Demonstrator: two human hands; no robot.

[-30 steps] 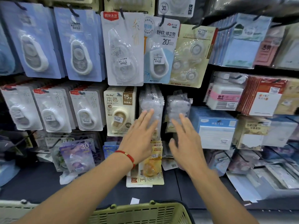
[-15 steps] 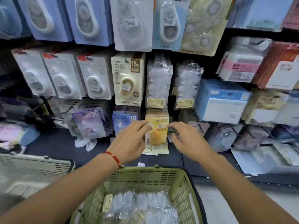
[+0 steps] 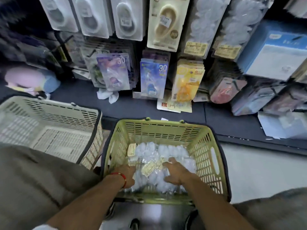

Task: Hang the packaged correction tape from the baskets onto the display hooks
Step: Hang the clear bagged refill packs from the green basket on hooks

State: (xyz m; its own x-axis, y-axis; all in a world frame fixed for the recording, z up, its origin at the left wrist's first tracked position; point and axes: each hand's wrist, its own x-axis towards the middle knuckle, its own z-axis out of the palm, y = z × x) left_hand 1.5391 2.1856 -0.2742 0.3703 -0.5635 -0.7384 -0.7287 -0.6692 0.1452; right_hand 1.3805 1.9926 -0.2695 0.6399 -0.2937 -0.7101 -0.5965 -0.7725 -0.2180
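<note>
**Back in the basket for more packs**

Both my hands are down in the slatted green plastic basket (image 3: 206, 145). My left hand (image 3: 123, 174) rests on the heap of clear-bagged correction tape packs (image 3: 156, 156) near the basket's left wall; my right hand (image 3: 176, 171) lies spread over the heap's right side. Whether either grip has closed on a pack I cannot tell. The clear packs already on the display hooks (image 3: 204, 27) show some done; the heap is what's left. The beige basket (image 3: 49, 123) beside it looks emptied.
</note>
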